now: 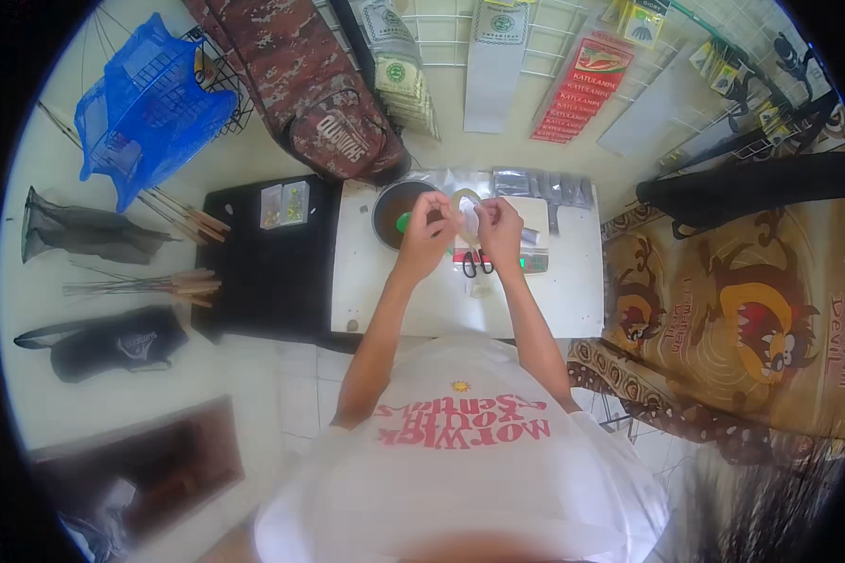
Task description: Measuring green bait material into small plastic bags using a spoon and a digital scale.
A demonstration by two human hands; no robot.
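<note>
A roll of clear adhesive tape [467, 209] is held up over the white table [394, 306] in my right hand [501, 229], fingers around its right side. My left hand [426, 231] is at the roll's left edge, thumb and fingertips drawn together. Whether they pinch the tape's loose end is too small to tell. Just below the hands lie scissors with black handles [470, 264], against a digital scale [536, 264] with a lit green display. Behind my left hand stands a dark round bowl [384, 214] of brown contents, with a green scoop [402, 222] in it.
Dark packets [535, 184] line the table's back edge. Left, a black surface [267, 281] bears a small clear compartment box [284, 205]. A camouflage bag [324, 105] hangs close above the table's back left. Printed cloth [739, 317] borders the right side.
</note>
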